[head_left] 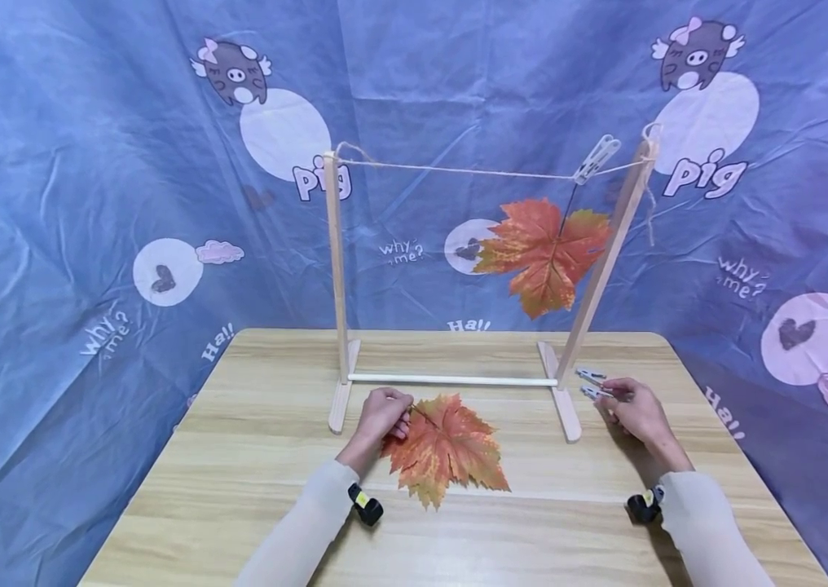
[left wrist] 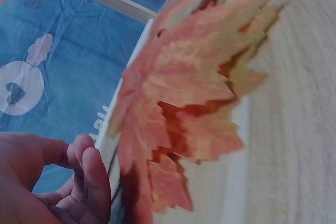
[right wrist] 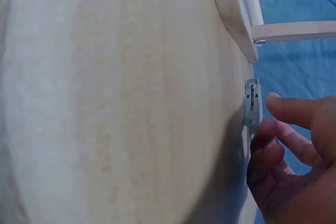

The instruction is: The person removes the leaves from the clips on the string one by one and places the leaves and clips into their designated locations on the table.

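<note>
An orange-red maple leaf [head_left: 451,448] lies on the table, seen large and close in the left wrist view. My left hand [head_left: 385,414] pinches the end of its dark stem. On the right, my right hand [head_left: 637,409] is at two small grey-white clothespins, a farther clothespin [head_left: 590,374] and a nearer clothespin [head_left: 594,393]. In the right wrist view the thumb and fingers are parted beside one clothespin [right wrist: 253,102]; whether a fingertip touches it is hard to tell. A second maple leaf [head_left: 549,257] hangs by its stem from a white clothespin [head_left: 596,159] on the string.
A wooden frame stands behind the hands, with a left post [head_left: 336,269], a right post [head_left: 608,261], a white crossbar [head_left: 451,380] and a string [head_left: 458,170] tied between the tops. Blue patterned cloth [head_left: 414,81] surrounds the wooden table [head_left: 238,489].
</note>
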`<act>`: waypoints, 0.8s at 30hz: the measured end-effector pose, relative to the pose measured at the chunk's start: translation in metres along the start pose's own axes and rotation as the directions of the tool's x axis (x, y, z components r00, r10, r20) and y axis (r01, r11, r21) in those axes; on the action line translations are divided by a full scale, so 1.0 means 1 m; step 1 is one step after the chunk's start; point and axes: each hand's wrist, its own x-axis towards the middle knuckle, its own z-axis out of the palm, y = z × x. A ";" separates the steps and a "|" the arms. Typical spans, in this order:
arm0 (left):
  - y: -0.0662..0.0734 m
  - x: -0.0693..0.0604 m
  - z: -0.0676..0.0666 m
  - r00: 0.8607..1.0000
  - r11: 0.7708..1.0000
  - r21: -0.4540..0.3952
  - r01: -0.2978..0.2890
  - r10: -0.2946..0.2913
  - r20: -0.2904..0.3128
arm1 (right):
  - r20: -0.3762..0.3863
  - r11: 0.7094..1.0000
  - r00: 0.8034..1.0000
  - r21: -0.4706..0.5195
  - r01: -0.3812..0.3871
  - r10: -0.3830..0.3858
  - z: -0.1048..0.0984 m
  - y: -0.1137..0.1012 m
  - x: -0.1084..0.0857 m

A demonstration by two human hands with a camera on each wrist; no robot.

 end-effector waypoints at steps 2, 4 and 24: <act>0.004 0.001 0.000 1.000 1.000 -0.009 -0.007 0.007 0.002 | -0.045 1.000 0.999 -0.018 0.014 -0.015 -0.001 -0.003 -0.001; 0.009 0.001 0.000 1.000 1.000 -0.016 -0.023 0.023 0.001 | -0.090 0.999 0.995 -0.042 0.033 -0.037 -0.003 -0.009 -0.001; 0.085 -0.011 0.014 0.979 0.979 0.027 -0.200 0.199 0.041 | -0.235 0.962 0.937 -0.144 0.231 -0.260 -0.048 -0.099 -0.009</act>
